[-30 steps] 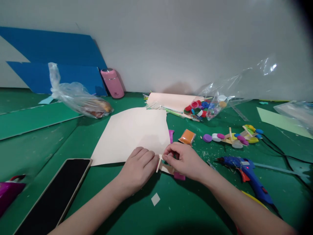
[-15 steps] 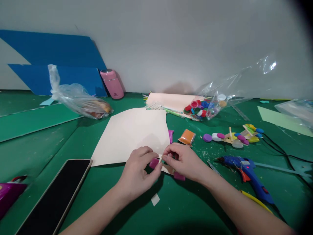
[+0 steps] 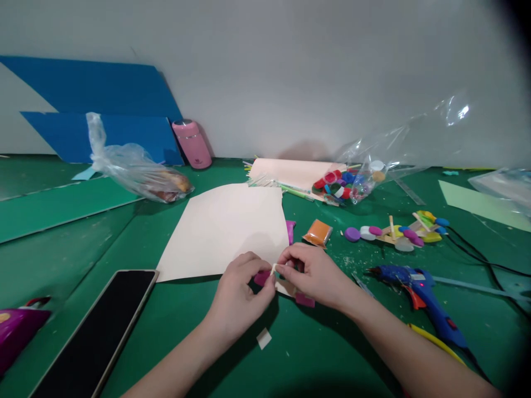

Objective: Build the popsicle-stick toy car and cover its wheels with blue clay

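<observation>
Thumb swung into view since a second ago, the left hand point(image 3: 238, 293) is pinched, like the right hand point(image 3: 317, 273), on a small pale stick point(image 3: 273, 269), seemingly to steady it.

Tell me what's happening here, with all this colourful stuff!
A person's right hand pinches a thin, pale stick, and the left hand has its fingertips close around it. Just below is a flat, pale strip with magenta pieces near both ends. A large off-white paper sheet lies beyond the hands, and a blue plastic glue gun lies to the right, untouched.
</observation>
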The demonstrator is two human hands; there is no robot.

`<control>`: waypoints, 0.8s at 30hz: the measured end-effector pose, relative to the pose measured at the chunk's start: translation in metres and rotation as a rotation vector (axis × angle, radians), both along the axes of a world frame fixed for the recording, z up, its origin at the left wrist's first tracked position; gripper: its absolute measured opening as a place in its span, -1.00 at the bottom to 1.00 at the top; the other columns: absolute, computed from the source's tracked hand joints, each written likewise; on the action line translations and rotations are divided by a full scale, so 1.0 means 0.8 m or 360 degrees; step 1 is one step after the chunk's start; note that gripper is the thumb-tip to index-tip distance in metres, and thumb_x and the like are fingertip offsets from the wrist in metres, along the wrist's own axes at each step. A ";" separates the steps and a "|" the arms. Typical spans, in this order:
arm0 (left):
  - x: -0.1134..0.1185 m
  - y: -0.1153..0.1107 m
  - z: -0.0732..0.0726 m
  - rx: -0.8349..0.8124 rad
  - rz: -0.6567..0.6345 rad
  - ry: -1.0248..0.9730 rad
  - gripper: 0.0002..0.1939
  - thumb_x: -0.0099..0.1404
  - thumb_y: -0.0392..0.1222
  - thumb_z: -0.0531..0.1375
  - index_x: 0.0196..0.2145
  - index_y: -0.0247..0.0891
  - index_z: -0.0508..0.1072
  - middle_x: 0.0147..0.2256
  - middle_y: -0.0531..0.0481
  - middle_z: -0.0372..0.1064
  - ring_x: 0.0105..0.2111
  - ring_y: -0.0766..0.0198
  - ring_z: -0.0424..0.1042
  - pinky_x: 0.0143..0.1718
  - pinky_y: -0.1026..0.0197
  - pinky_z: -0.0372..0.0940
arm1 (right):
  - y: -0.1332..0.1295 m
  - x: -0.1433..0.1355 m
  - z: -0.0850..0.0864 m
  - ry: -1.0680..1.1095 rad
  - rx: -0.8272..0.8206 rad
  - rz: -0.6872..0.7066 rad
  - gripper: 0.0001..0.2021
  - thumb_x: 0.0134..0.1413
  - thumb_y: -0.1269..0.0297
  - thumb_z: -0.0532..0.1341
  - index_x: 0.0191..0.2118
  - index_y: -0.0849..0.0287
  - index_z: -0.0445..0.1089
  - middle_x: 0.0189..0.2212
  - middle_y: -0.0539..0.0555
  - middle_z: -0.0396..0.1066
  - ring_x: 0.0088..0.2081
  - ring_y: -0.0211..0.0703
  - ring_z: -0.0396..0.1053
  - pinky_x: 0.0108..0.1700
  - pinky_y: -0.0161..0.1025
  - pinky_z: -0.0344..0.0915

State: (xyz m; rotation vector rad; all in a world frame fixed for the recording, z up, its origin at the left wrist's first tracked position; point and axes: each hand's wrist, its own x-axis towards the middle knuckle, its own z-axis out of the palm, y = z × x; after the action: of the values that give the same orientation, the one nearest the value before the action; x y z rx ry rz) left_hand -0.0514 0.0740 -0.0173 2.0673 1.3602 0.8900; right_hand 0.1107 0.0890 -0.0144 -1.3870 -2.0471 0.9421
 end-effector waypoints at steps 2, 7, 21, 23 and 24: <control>0.000 0.000 -0.001 -0.0067 0.0018 -0.0062 -0.90 0.07 -0.36 0.11 -0.52 -0.27 0.41 -0.54 0.04 0.29 -0.49 0.30 0.31 -0.47 0.25 0.27 | 0.000 0.001 0.000 0.0000 -0.0001 0.0000 -0.91 0.00 0.31 0.15 -0.43 0.18 0.37 -0.49 -0.02 0.33 -0.45 -0.30 0.27 -0.43 -0.38 0.13; 0.001 0.002 0.000 -0.0365 0.0079 -0.0248 -0.92 0.04 -0.34 0.11 -0.52 -0.28 0.40 -0.55 0.05 0.32 -0.51 0.30 0.32 -0.48 0.24 0.26 | 0.002 0.002 0.000 -0.0007 -0.0006 0.0007 -0.90 -0.01 0.30 0.15 -0.43 0.18 0.38 -0.49 -0.01 0.34 -0.45 -0.29 0.27 -0.43 -0.38 0.12; 0.006 0.005 0.000 -0.0790 0.0144 -0.0332 -0.94 0.02 -0.26 0.09 -0.53 -0.29 0.34 -0.57 0.05 0.29 -0.53 0.32 0.26 -0.51 0.28 0.17 | 0.001 0.002 0.003 -0.0012 -0.0018 0.0043 -0.90 0.01 0.29 0.14 -0.43 0.16 0.38 -0.49 -0.02 0.34 -0.44 -0.29 0.26 -0.45 -0.38 0.10; 0.006 0.006 0.000 -0.0821 0.0146 -0.0343 -0.93 0.02 -0.25 0.09 -0.53 -0.29 0.34 -0.57 0.05 0.28 -0.54 0.33 0.25 -0.53 0.29 0.15 | 0.001 0.002 0.002 -0.0009 -0.0023 0.0044 -0.89 0.01 0.29 0.14 -0.42 0.16 0.38 -0.49 -0.02 0.34 -0.44 -0.30 0.26 -0.45 -0.38 0.10; 0.006 0.007 0.001 -0.0830 0.0148 -0.0346 -0.93 0.02 -0.24 0.09 -0.53 -0.29 0.34 -0.57 0.06 0.27 -0.55 0.34 0.23 -0.53 0.30 0.14 | 0.001 0.002 0.002 -0.0008 -0.0024 0.0046 -0.89 0.01 0.28 0.14 -0.42 0.16 0.38 -0.48 -0.02 0.34 -0.44 -0.30 0.26 -0.45 -0.38 0.10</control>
State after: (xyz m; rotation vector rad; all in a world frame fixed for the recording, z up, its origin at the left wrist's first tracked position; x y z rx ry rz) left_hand -0.0468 0.0792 -0.0168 1.4813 1.3973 0.6805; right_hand 0.1124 0.0902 -0.0131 -1.3722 -2.0729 0.9690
